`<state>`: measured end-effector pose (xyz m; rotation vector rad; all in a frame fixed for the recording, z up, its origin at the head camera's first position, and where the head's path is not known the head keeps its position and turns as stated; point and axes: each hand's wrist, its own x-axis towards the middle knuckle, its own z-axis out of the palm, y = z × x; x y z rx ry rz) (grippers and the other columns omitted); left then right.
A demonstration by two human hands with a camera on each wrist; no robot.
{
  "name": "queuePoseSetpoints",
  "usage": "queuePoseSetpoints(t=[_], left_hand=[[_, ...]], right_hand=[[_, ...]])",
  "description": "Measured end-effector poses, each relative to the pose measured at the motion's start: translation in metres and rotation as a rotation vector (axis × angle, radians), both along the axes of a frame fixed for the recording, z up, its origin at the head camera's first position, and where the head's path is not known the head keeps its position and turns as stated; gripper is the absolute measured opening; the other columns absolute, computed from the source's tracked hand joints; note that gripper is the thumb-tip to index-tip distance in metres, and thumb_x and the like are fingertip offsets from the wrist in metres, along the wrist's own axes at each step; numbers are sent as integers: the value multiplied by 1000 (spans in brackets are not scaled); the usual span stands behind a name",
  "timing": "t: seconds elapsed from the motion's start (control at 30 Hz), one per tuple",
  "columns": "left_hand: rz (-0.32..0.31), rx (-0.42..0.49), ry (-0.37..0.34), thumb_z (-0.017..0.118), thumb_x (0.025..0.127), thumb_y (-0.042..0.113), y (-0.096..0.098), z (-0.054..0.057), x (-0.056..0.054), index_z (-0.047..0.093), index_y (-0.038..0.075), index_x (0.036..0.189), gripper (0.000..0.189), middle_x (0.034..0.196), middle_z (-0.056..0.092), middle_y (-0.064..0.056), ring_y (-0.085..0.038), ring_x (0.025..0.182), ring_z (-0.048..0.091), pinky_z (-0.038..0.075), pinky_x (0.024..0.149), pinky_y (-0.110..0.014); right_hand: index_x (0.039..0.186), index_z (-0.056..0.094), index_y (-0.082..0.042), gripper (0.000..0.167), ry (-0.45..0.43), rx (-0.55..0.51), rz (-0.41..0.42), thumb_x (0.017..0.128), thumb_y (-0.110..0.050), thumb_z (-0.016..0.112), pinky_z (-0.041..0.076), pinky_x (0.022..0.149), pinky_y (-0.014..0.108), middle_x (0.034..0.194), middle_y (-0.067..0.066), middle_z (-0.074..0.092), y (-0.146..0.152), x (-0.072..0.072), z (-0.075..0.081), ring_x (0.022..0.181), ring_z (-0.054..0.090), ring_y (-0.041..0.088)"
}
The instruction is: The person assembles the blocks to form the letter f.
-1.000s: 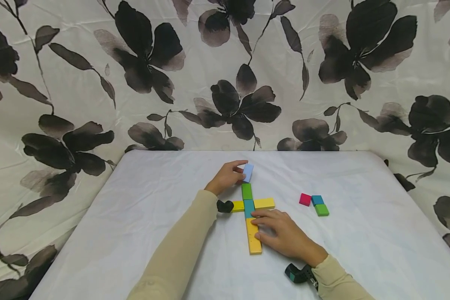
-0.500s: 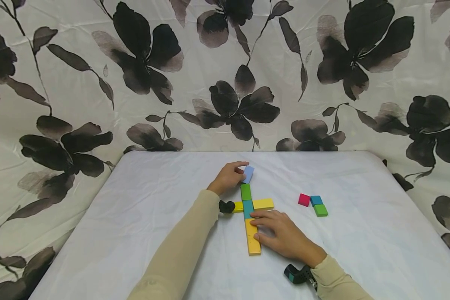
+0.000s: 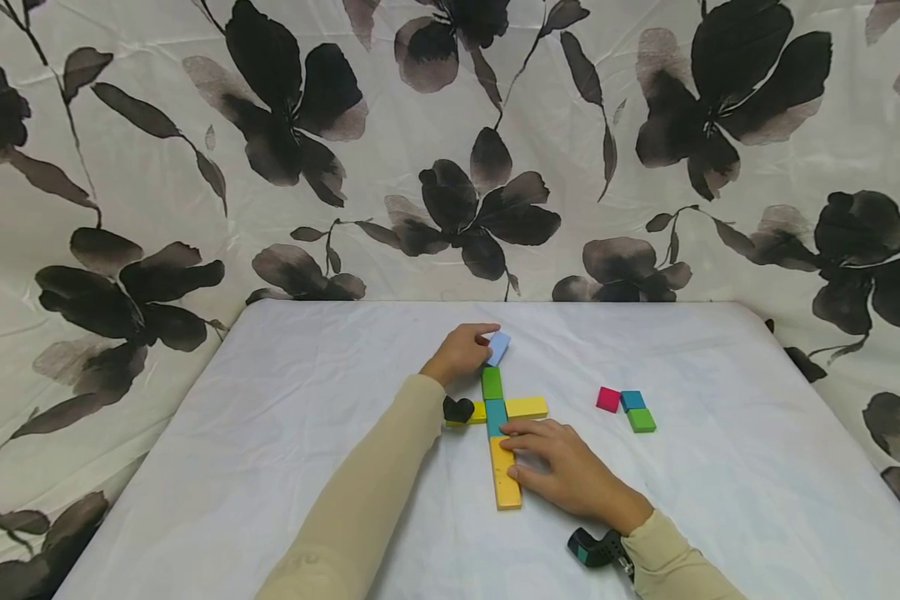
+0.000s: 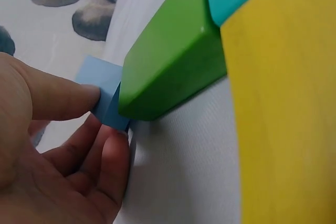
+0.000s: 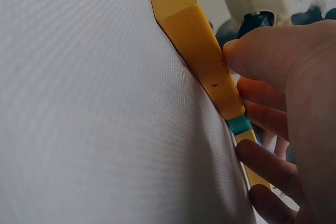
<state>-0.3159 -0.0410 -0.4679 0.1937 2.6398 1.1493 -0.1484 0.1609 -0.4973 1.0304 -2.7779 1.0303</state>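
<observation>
In the head view my left hand [image 3: 459,352] holds a light blue block [image 3: 499,348] between thumb and fingers. That block is angled against the far end of a green block [image 3: 492,383], and the left wrist view shows their ends meeting. A teal block [image 3: 496,417] continues the row toward me, with a yellow block [image 3: 527,407] at its right and another yellow block [image 3: 479,411] at its left, partly covered by the wrist strap. Nearest me lies a long orange-yellow block [image 3: 506,487]. Loosely bent, my right hand [image 3: 570,471] rests its fingertips along this block and the teal one.
Off to the right on the white-covered table [image 3: 720,500] lie a red block [image 3: 608,400], a blue block [image 3: 633,401] and a second green block [image 3: 642,420], close together. A floral cloth [image 3: 607,167] hangs behind the table. A black strap device [image 3: 596,548] sits at the right wrist.
My left hand has shifted slightly right, and the light blue block has turned a little so its far end leans further right. The right hand stays in place.
</observation>
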Motion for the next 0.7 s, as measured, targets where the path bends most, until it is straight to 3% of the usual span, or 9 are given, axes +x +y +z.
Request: queuePoseSetpoints(t=[0.3, 0.7], left_hand=[[-20, 10, -46, 57, 99, 11, 2, -3, -6, 54, 23, 147, 50, 137, 58, -12, -26, 118, 54, 43, 105, -44], [-77, -40, -34, 55, 99, 10, 2, 3, -5, 52, 20, 148, 50, 139, 57, -14, -27, 123, 53, 41, 108, -44]], right_hand=[[129, 69, -25, 36, -6, 5, -9, 96, -39, 68, 36, 106, 50, 142, -16, 53, 0, 0, 0, 133, 43, 10], [129, 69, -25, 36, -9, 4, -13, 96, -39, 68, 37, 103, 49, 141, -15, 53, 0, 1, 0, 132, 44, 11]])
